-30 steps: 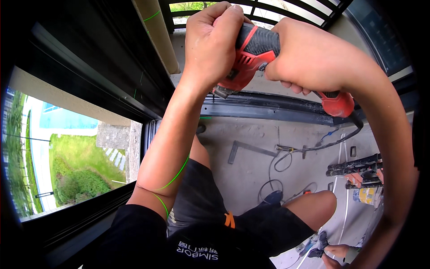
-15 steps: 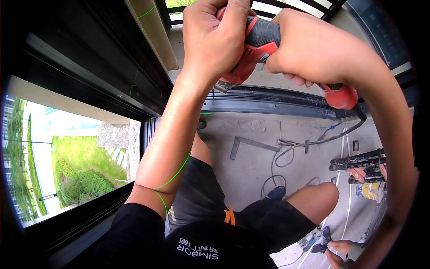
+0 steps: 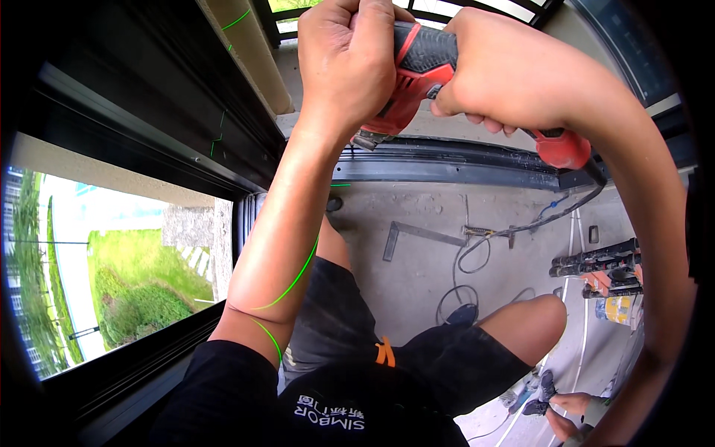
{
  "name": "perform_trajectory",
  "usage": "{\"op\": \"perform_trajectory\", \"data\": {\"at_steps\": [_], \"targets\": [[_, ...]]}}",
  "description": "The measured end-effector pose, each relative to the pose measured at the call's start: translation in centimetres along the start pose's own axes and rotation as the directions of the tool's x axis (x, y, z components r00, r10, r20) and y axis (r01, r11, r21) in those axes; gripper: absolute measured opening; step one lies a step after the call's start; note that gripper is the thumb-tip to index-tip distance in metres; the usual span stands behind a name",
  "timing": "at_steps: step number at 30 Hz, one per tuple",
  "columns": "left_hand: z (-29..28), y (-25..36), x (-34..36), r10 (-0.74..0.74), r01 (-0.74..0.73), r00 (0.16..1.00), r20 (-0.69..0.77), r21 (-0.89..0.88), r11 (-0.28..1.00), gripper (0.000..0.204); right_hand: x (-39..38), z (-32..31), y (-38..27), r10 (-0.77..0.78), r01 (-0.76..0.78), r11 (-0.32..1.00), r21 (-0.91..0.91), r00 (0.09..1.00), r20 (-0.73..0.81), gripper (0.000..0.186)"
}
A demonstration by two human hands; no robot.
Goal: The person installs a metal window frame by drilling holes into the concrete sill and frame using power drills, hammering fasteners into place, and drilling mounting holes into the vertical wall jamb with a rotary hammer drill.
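Note:
Both my hands hold a red and black corded power drill (image 3: 424, 56) in front of the black window frame. My left hand (image 3: 346, 63) is closed around its front part. Wrapped round the rear handle, my right hand (image 3: 506, 78) has its fingers curled near the trigger. The handle's red lower end (image 3: 564, 151) shows below this hand, with the black cord (image 3: 588, 195) running down from it. A metal part (image 3: 369, 140) sticks out under my left wrist. No drill bit can be made out; the tool's front is hidden by my left hand.
A dark frame rail (image 3: 447, 165) crosses ahead of me. On the dusty floor lie a carpenter's square (image 3: 428, 233) and a coiled cable (image 3: 456, 294). Black tripod-like legs (image 3: 596, 261) stand at right, near a person's feet (image 3: 544, 391). The window pane (image 3: 149, 290) is at left.
My hands and the drill sit slightly further left and higher in the picture. The grip of both hands is the same.

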State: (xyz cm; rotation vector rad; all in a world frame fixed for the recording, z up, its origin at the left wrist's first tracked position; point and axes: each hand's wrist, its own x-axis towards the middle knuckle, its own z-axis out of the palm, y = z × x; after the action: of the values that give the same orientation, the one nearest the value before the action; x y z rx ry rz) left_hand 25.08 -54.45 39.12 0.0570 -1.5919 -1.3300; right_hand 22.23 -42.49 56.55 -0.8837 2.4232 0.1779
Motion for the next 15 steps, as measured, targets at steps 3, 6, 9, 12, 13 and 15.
{"op": "perform_trajectory", "data": {"at_steps": [3,6,9,12,13,15], "targets": [[0.0,0.2,-0.2,-0.008,0.008,1.000,0.007,0.000,1.000,0.042,0.1,0.1,0.2,0.010,-0.011,1.000,-0.020,1.000,-0.002,0.034],[0.0,0.2,-0.2,0.014,-0.015,1.000,0.022,0.020,1.000,0.041,-0.1,-0.2,0.6,0.018,-0.018,1.000,-0.005,0.999,0.029,0.034],[0.4,0.4,-0.2,-0.022,0.022,1.000,0.016,0.006,1.000,0.039,-0.2,-0.4,1.6,-0.129,0.125,0.991,0.046,0.987,0.094,0.033],[0.5,0.7,-0.2,-0.085,0.085,0.996,0.000,-0.042,0.995,0.037,-0.1,0.3,0.6,0.007,-0.007,0.996,-0.085,1.000,-0.003,0.034],[0.5,0.6,-0.2,-0.095,0.094,0.995,-0.013,-0.075,0.993,0.035,0.0,0.4,0.7,-0.030,0.028,0.996,-0.083,0.999,-0.033,0.033],[0.3,0.3,-0.2,-0.096,0.094,0.995,-0.013,-0.097,0.991,0.034,0.6,0.5,0.9,-0.071,0.066,0.994,-0.082,0.996,-0.060,0.032]]}}
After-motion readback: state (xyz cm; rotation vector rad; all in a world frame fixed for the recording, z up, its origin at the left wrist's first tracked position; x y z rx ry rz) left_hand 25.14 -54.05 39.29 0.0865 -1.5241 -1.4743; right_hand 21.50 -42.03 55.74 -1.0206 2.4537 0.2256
